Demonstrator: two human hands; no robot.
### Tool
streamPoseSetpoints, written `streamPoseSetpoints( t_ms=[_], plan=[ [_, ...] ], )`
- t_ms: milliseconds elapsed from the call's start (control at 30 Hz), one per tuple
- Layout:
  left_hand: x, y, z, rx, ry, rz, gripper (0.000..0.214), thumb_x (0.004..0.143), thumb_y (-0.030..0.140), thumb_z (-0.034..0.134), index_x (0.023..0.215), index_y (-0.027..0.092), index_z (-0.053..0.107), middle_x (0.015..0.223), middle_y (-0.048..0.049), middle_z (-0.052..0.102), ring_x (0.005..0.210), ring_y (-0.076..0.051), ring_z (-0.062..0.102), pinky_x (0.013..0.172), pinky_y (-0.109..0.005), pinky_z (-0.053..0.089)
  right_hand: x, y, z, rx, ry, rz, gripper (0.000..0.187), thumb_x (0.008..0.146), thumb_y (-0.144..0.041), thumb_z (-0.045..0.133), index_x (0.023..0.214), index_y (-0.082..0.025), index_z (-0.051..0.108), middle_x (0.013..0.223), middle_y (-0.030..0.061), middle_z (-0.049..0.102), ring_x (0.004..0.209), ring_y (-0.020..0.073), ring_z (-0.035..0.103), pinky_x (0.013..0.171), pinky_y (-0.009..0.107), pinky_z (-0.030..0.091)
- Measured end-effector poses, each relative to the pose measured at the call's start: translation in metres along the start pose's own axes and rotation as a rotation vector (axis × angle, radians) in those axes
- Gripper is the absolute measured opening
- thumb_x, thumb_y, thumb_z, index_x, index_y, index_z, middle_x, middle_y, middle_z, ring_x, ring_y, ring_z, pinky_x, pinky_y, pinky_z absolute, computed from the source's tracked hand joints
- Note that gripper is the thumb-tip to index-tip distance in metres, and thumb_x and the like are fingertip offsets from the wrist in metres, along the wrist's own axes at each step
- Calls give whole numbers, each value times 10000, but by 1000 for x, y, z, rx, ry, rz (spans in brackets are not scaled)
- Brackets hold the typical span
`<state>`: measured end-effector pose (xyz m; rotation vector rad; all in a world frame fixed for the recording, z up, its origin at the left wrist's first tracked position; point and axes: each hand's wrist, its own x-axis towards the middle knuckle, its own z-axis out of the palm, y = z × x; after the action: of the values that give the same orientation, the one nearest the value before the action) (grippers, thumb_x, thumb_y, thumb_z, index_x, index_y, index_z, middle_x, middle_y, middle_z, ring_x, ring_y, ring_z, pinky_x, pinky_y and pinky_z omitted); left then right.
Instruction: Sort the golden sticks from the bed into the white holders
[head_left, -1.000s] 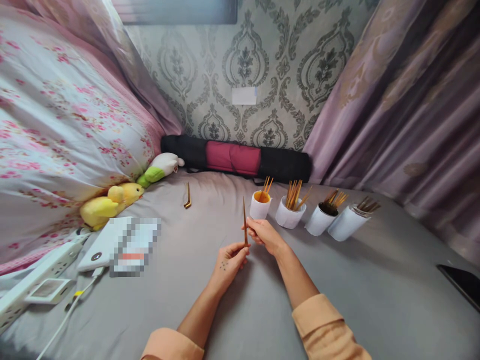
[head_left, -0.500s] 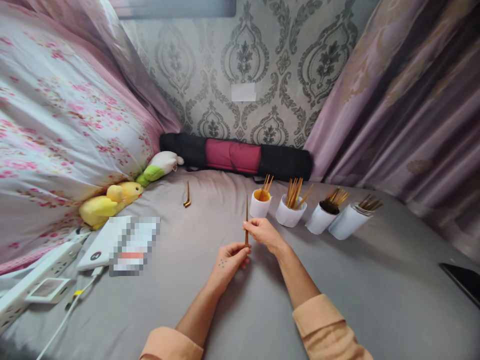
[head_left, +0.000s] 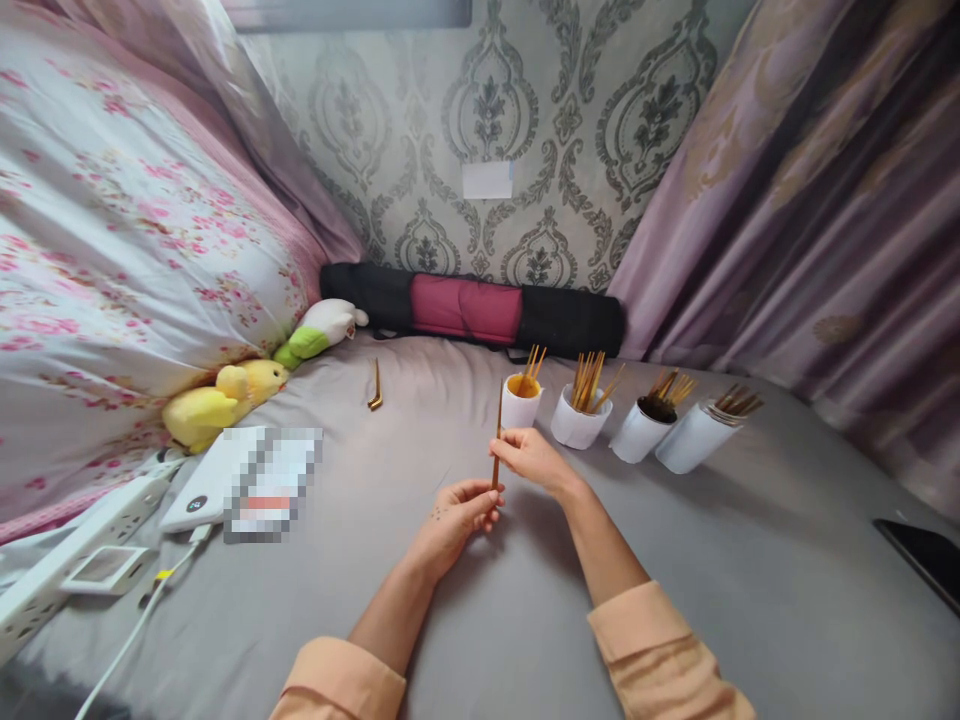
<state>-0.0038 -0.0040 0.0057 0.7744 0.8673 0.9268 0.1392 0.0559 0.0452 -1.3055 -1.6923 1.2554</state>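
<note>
A thin brown stick (head_left: 499, 410), tapering toward its top, stands almost upright between my two hands. My left hand (head_left: 461, 515) is closed on its lower end, thumb on top and fingers curled under. Just above, my right hand (head_left: 531, 455) pinches the stick's middle between thumb and fingertips. Beyond my right hand stands a white-wrapped cup (head_left: 520, 410) with a yellow inside and a few thin sticks in it. To its right is a wider white cup (head_left: 581, 430) full of similar sticks.
Two more white-wrapped containers, one dark inside (head_left: 637, 440) and one tilted (head_left: 694, 445), hold darker sticks. A small golden bent object (head_left: 376, 390) lies left. Also around: plush toys (head_left: 225, 400), a power bank (head_left: 196, 505), a power strip (head_left: 90, 530) and a black-and-red roll bag (head_left: 469, 310).
The stick's upper tip has shifted slightly right, and the stick leans a little. Both hands keep their hold and have moved only slightly.
</note>
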Motion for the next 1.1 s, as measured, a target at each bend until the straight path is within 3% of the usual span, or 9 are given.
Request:
streamPoseSetpoints(
  t_ms=[433,1100],
  plan=[
    [0,3,-4,-116,-88,-78,309,643,259,693,903,97,651,752,-71,609,587,-66,516,541,-187,382,-11,-10,-17,-28,-73,-10,232,756,-323,474,710,-138,606,547,-24,472,537,80,421,489,192,308],
    [1,2,-7,-182,-99,-103,280,682,216,657,937,104,628,784,-83,624,601,-74,534,564,-197,408,-14,-6,-21,-186,-68,-64,235,776,-263,427,824,-138,621,599,-7,528,550,96,455,514,204,335]
  ],
)
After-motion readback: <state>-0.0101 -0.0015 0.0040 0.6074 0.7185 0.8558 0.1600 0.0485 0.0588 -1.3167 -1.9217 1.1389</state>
